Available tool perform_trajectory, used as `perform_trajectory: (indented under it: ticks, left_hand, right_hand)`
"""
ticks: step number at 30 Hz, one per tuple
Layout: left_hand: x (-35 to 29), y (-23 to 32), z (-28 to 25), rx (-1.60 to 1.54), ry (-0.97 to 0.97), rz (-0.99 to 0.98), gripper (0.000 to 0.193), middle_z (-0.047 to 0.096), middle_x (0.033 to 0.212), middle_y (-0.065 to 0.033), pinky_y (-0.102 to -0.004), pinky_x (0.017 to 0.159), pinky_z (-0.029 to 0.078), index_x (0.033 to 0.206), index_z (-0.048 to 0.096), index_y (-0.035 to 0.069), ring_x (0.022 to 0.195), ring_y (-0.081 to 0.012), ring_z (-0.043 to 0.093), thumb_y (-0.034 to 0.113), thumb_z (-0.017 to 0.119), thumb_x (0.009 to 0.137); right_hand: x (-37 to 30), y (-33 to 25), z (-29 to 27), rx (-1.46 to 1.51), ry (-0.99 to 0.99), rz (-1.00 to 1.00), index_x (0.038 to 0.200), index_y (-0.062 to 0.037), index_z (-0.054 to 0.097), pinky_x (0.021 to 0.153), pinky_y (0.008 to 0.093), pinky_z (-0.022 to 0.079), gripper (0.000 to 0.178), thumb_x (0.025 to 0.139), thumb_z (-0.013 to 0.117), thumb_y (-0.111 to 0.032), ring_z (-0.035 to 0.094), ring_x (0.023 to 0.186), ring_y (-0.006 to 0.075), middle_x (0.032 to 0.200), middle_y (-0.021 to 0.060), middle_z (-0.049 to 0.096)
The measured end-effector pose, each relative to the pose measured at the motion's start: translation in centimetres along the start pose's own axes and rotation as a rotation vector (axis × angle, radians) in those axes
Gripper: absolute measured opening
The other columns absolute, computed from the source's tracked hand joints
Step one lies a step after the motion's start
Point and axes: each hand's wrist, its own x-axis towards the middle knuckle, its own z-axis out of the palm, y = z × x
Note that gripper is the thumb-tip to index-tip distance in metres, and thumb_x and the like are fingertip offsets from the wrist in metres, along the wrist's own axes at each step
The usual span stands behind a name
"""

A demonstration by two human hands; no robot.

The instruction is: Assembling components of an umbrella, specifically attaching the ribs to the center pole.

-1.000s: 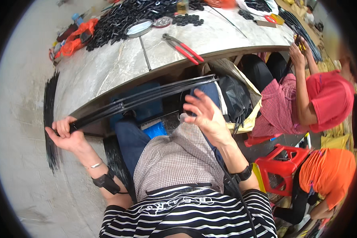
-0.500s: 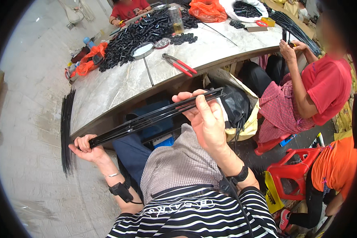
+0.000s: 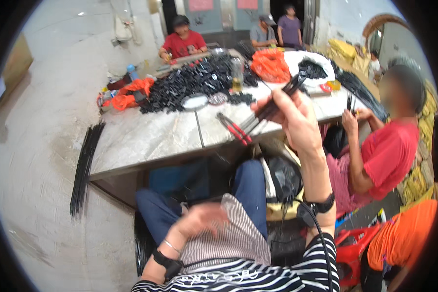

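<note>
Bundle of thin black rods (image 3: 294, 84): smooth, slender and straight, it slants in front of the table's front edge, raised in the person's right hand (image 3: 301, 119). That hand's thumb and fingers pinch the rods together near their upper end. The left hand (image 3: 202, 221) hangs low before a finely checked cloth apron (image 3: 246, 238); motion blur hides how its fingers are set, so I cannot tell its grip.

White lettering (image 3: 221, 278) crosses a black-and-white striped knit shirt (image 3: 287, 277), curved and partly folded.

Behind the rods, red-handled metal pliers (image 3: 234, 130) lie on a grey-veined, stone-like tabletop (image 3: 136, 138). Farther back are a shallow round dish (image 3: 195, 102), a heap of short black pieces (image 3: 194, 80), a crinkled orange plastic bag (image 3: 270, 65) and a white sack (image 3: 293, 63) holding more black pieces. Another sheaf of straight black rods (image 3: 86, 170) juts past the table's left edge.
</note>
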Motion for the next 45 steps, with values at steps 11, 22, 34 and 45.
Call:
perform_trajectory:
  ticks: [11,22,34,45]
  left_hand:
    - [6.2,18.7,2.5,0.837,0.085,1.097,0.074,0.052,0.131,-0.0117,-0.0345,0.093,0.043,0.138,0.04,0.006,0.118,-0.0206,0.051,0.003,0.075,0.073]
    - [8.0,20.7,-0.3,1.043,0.128,1.213,0.024,0.069,0.1,-0.0132,-0.029,0.069,0.055,0.103,0.069,0.004,0.088,-0.0218,0.068,0.001,0.067,0.079]
    - [6.7,20.4,-1.5,0.638,0.276,0.699,0.023,0.068,0.089,-0.0059,-0.021,0.054,0.051,0.112,0.063,0.003,0.066,-0.0103,0.063,0.007,0.06,0.09]
    - [8.0,20.8,-3.5,0.706,0.369,0.833,0.024,0.069,0.096,-0.0088,-0.0241,0.08,0.051,0.11,0.065,-0.001,0.087,-0.0126,0.065,0.002,0.062,0.087]
  right_hand:
    - [-1.2,5.2,5.6,-0.447,-0.402,0.219,0.1,0.0024,0.055,0.065,0.0249,0.045,0.012,0.093,0.049,-0.006,0.053,0.071,0.0085,0.082,0.0054,0.061]
    - [-0.1,7.5,6.9,-0.383,-0.489,0.237,0.098,0.0007,0.059,0.071,0.0255,0.046,0.013,0.094,0.049,-0.007,0.058,0.076,0.0104,0.083,0.0051,0.065]
    - [1.4,9.6,8.0,-0.308,-0.428,0.324,0.095,0.004,0.06,0.071,0.0258,0.046,0.023,0.09,0.058,-0.018,0.059,0.078,0.0116,0.086,0.0075,0.065]
    - [5.3,10.7,7.1,-0.524,-0.572,0.196,0.104,0.0023,0.064,0.068,0.0257,0.05,0.03,0.087,0.063,-0.023,0.062,0.074,0.0105,0.083,0.0048,0.068]
